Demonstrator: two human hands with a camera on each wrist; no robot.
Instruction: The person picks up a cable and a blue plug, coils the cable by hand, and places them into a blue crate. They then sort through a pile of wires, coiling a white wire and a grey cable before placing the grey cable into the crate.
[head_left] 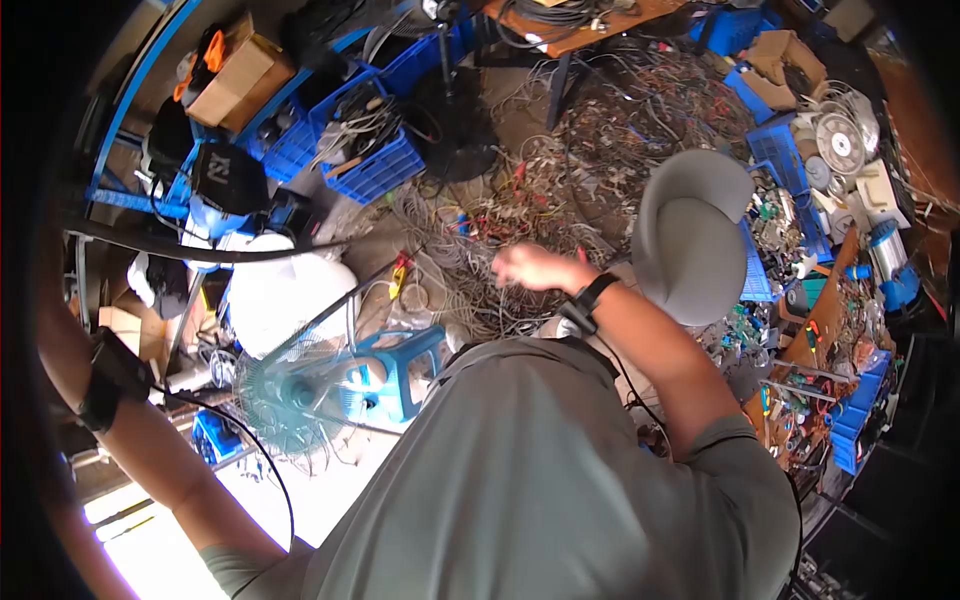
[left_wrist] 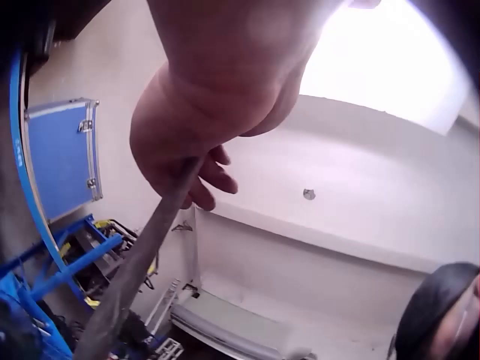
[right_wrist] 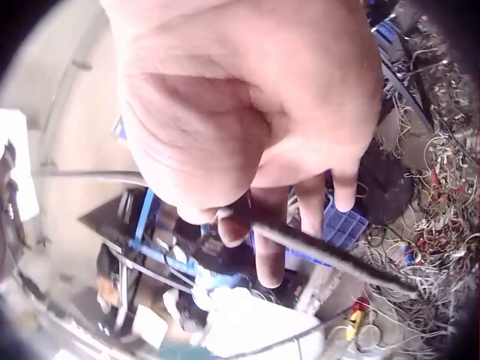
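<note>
A thick dark cable (left_wrist: 135, 266) comes out from under my raised left hand (left_wrist: 214, 105), which grips it in the left wrist view. In the head view that hand (head_left: 65, 345) is at the far left edge, mostly in shadow. My right hand (right_wrist: 247, 97) pinches a dark cable (right_wrist: 330, 259) between thumb and forefinger, its other fingers extended loosely. From there the cable slants down toward the wire heap. In the head view the right hand (head_left: 535, 268) is blurred, in front of my body above tangled wires (head_left: 480, 290). A dark cable (head_left: 210, 250) also crosses the upper left there.
A grey chair (head_left: 690, 240) stands right of the wire heap. To the left are a fan (head_left: 290, 400), a blue stool (head_left: 405, 375) and a white sack-like bundle (head_left: 285, 300). Blue crates (head_left: 375, 165) stand behind. Yellow-and-red cutters (head_left: 399, 275) lie near the wires.
</note>
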